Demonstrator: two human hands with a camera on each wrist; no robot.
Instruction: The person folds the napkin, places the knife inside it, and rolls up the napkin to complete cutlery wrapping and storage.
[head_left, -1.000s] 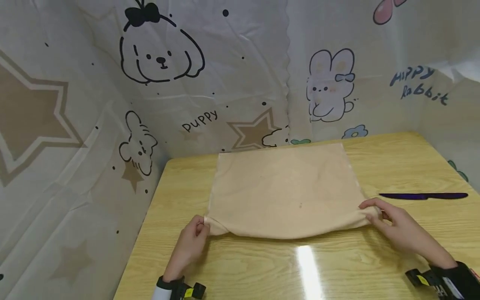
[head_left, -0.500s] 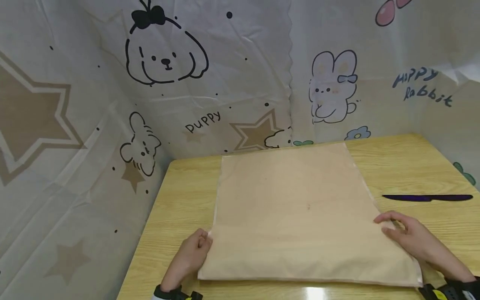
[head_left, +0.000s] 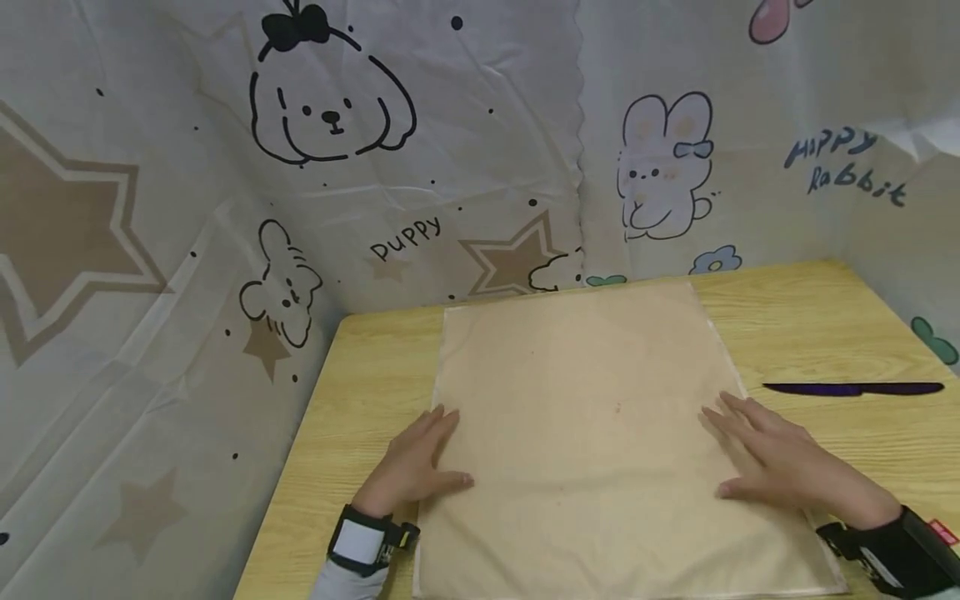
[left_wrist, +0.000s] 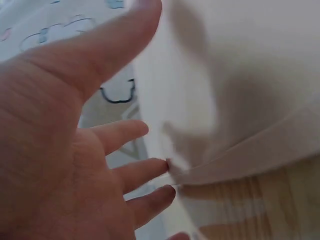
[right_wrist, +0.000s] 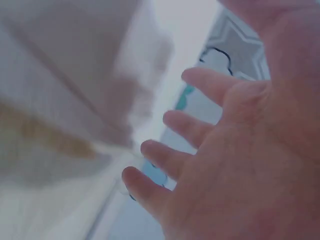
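A plain beige cloth lies spread over the table, its near edge close to the bottom of the head view. At its left side my left hand has its fingers and thumb extended over the cloth's margin. Across the cloth, my right hand is spread over the right margin in the same manner. Both wrist views show straight, parted fingers with nothing gripped, close to the cloth. Whether the fingertips touch the fabric or hover just above it, I cannot tell.
A dark purple knife lies on the wooden table, to the right of the cloth. Behind and to the left hangs a pale printed curtain with cartoon animals and stars, reaching the table's back edge.
The cloth's near part, bunched a second ago, has been drawn toward me and flattened. Both hands have let go of its side edges and moved inward over it with fingers extended. The knife stays put.
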